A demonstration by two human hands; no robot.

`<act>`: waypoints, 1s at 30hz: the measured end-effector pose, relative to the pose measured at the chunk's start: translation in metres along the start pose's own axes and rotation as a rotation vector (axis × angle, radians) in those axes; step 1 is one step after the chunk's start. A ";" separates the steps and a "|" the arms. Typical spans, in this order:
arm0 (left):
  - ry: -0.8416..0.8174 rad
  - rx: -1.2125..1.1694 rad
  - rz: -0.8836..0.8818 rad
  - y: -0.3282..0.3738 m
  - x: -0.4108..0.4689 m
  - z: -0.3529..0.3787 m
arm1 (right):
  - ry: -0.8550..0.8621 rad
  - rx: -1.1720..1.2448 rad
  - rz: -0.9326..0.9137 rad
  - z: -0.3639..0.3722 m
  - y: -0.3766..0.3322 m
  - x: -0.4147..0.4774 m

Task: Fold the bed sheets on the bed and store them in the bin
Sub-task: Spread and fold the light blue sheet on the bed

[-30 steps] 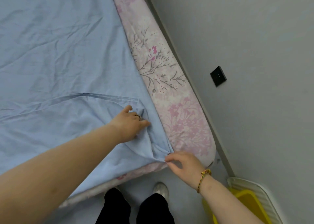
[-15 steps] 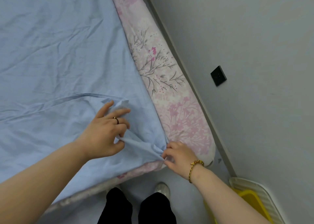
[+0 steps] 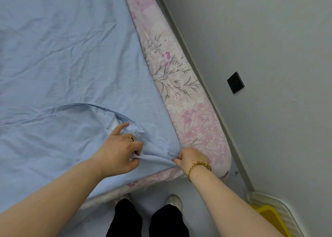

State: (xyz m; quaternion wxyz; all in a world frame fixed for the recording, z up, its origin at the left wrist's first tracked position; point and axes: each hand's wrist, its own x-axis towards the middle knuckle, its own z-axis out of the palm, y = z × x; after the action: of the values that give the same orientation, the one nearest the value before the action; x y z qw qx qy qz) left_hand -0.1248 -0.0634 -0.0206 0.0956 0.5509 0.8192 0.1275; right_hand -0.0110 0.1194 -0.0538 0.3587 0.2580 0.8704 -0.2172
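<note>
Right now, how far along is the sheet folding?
Done: almost nothing; the blue sheet lies spread across the bed, one edge flipped back. In hand: the left hand and right hand both grip its near corner. Left: all the folding, then storing it in the bin by the wall.

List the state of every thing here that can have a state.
Light blue fabric bed sheet: spread on the bed, wrinkled, near corner bunched between the hands.
Left hand: grips a fold of the sheet.
Right hand: pinches the sheet's corner.
Pink floral mattress cover: on the bed, bare along the wall side.
Yellow plastic bin: on the floor, mostly out of frame.
</note>
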 end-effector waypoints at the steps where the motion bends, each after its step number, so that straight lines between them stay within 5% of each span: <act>1: 0.003 0.004 -0.004 0.000 -0.001 0.002 | 0.015 -0.015 0.025 0.003 -0.002 0.002; 7: 0.086 0.030 -0.017 -0.001 -0.004 0.009 | 0.094 -0.023 -0.055 0.010 0.003 0.001; 12: 0.216 0.074 -0.024 -0.011 0.003 -0.001 | 0.358 0.428 -0.408 -0.008 0.035 -0.024; 14: 0.262 0.078 -0.047 -0.017 0.010 -0.007 | 0.443 0.598 -0.419 -0.013 0.045 -0.029; 18: 0.356 0.175 -0.008 -0.023 0.040 -0.022 | 0.072 0.544 -0.190 -0.011 0.051 -0.017; 22: 0.405 0.258 0.056 -0.023 0.085 -0.042 | 0.273 0.928 -0.198 -0.022 0.034 -0.014; 24: 0.408 0.308 0.081 -0.027 0.106 -0.053 | 0.126 1.145 -0.298 -0.030 0.017 -0.016; 26: 0.427 0.344 0.081 -0.033 0.124 -0.058 | -0.032 0.987 -0.340 -0.030 0.002 -0.015; 30: 0.173 0.240 -0.238 -0.039 0.130 -0.057 | 0.140 0.899 -0.209 -0.034 -0.005 0.007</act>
State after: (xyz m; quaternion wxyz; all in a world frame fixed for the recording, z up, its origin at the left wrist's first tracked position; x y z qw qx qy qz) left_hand -0.2244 0.0371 0.0190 -0.0271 0.4443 0.8932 0.0637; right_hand -0.0357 0.1368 -0.0353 0.1276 0.3128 0.7334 -0.5899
